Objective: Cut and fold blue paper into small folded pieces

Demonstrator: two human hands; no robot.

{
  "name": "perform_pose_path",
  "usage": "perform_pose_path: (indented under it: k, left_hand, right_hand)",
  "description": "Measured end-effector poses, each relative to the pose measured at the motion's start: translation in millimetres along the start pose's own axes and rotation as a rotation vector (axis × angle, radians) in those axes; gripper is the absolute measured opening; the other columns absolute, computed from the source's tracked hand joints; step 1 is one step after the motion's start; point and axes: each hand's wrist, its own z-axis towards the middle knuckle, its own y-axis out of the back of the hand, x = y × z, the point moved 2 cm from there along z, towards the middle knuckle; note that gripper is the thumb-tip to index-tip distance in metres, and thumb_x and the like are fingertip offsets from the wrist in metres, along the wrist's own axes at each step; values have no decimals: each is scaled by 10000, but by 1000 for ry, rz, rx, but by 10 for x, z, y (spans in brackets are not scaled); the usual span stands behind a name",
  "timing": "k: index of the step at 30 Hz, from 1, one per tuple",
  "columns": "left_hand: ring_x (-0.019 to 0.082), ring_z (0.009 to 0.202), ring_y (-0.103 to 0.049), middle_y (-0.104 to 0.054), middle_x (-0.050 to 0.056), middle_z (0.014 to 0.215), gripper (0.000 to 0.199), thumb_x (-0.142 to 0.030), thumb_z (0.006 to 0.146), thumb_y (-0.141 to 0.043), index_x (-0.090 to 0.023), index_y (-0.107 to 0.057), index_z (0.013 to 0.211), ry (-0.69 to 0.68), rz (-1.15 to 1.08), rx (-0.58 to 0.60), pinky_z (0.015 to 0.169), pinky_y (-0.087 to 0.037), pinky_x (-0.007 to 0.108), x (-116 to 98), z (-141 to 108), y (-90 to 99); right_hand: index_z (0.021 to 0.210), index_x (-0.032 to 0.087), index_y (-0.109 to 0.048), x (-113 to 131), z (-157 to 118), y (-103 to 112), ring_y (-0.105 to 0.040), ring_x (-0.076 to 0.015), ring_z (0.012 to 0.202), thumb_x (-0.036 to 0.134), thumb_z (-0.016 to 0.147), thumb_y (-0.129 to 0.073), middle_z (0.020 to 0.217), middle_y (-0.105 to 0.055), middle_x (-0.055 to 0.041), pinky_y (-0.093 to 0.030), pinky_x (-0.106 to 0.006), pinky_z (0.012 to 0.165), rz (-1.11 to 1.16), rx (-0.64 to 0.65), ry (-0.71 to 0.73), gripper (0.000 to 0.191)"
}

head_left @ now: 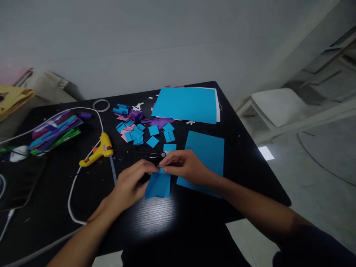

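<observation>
A folded piece of blue paper (160,185) hangs between my two hands over the front of the black table. My left hand (133,181) grips its upper left edge, fingers closed. At its top edge my right hand (185,167) pinches the paper between thumb and fingers. Just beyond my hands lie scissors (152,155), partly hidden behind my fingers. A small blue paper piece (169,147) rests by the scissors. Under my right wrist lies a larger blue sheet (207,155) on the table.
Cut blue squares (153,130) and pink pieces lie beyond my hands, with a stack of blue sheets (186,104) farther back. A yellow glue gun (100,150) with a white cord sits left, near a bundle of coloured strips (57,129). A white chair (278,105) stands right.
</observation>
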Motion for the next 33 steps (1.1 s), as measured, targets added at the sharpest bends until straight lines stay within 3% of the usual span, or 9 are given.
perform_pose_path:
  k: [7,15,23,29,33]
  left_hand:
    - [168,846,-738,-724,62,956,137,-116,983,-629,-200,-651,1089,1,19,-44,729,-586,249,-19,18,-15]
    - [184,935,-714,-706,75,1031,191,-99,971,-657,-204,-668,1129,36,31,-87,807,-583,282,25,-59,-95]
    - [141,750,-672,-706,24,890,68,-149,963,-679,-204,-674,1003,176,-59,-150,676,-551,243,-22,13,-122]
    - [139,732,-659,-700,8,844,54,-160,943,-691,-205,-672,966,271,-99,-168,661,-544,235,-15,11,-147]
    - [134,728,-647,-686,10,850,48,-159,961,-660,-206,-667,972,260,-98,-151,653,-534,230,-21,24,-150]
  right_hand:
    - [891,218,-811,19,-21,-42,-768,-182,858,269,811,-835,895,-812,-27,-623,-338,831,-3,-96,12,98]
    - [921,218,-800,-9,-27,-48,-772,-186,890,268,833,-819,940,-815,-32,-621,-356,851,-20,-141,12,103]
    - [947,209,-798,-32,-32,-59,-770,-189,869,284,839,-816,918,-807,-34,-629,-368,848,-45,-151,36,133]
    - [948,214,-795,-54,-42,-57,-773,-191,862,300,847,-809,921,-811,-34,-638,-370,845,-95,-176,63,133]
    - [952,220,-792,-66,-40,-52,-776,-199,902,289,845,-813,945,-810,-35,-636,-386,880,-107,-179,49,129]
